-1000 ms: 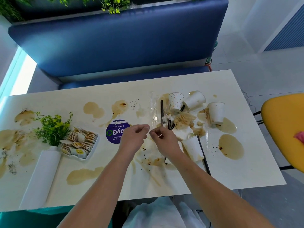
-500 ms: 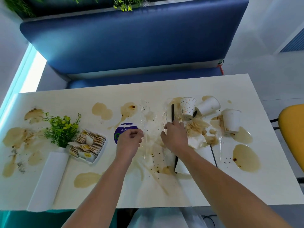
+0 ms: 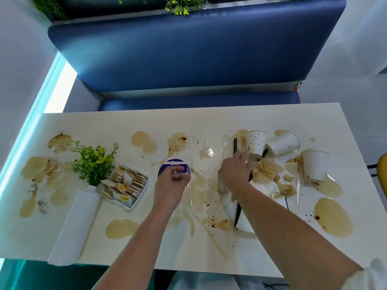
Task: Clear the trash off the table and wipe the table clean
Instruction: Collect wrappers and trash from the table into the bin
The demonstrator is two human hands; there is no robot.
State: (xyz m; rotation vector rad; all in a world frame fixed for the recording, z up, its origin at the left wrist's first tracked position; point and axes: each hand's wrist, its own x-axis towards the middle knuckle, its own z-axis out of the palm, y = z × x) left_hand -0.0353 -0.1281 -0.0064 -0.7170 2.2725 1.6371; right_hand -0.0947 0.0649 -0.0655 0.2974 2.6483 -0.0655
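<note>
Clear plastic film [image 3: 206, 164]: a see-through sheet spread across the middle of the table [image 3: 272, 120], between the two hands. Its creased left and right edges catch the light, and brown specks and streaks show through it. Being transparent, it may rest on the tabletop or hang just above it; I cannot tell which.
Left hand [image 3: 170, 183]: thumb and curled fingers pinch the film's left edge, over a round purple sticker [image 3: 167, 167].
Right hand [image 3: 234, 172]: knuckles up, fingers clenched on the film's right edge, just beside the black straws [image 3: 235, 145].
Cup pile: a dotted paper cup [image 3: 256, 143] is just past the right hand. A plain white cup [image 3: 283, 143] lies tipped on its side next to it, and another white cup [image 3: 314, 166] is farther right, at the edge of a puddle.
Paper trash: a crumpled, brown-soaked tissue [image 3: 267, 169] touches the right hand, with a white napkin [image 3: 266, 188] below it.
Spills [image 3: 333, 217]: tan puddles and smears are scattered along the whole tabletop, the largest near the right end.
Left end: a tray of sachets [image 3: 125, 185] sits beside a green plant [image 3: 92, 162] in a tall white vase [image 3: 73, 222].
Surroundings: a blue bench [image 3: 188, 49] runs behind the table, and a yellow chair [image 3: 383, 174] shows at the right edge.
</note>
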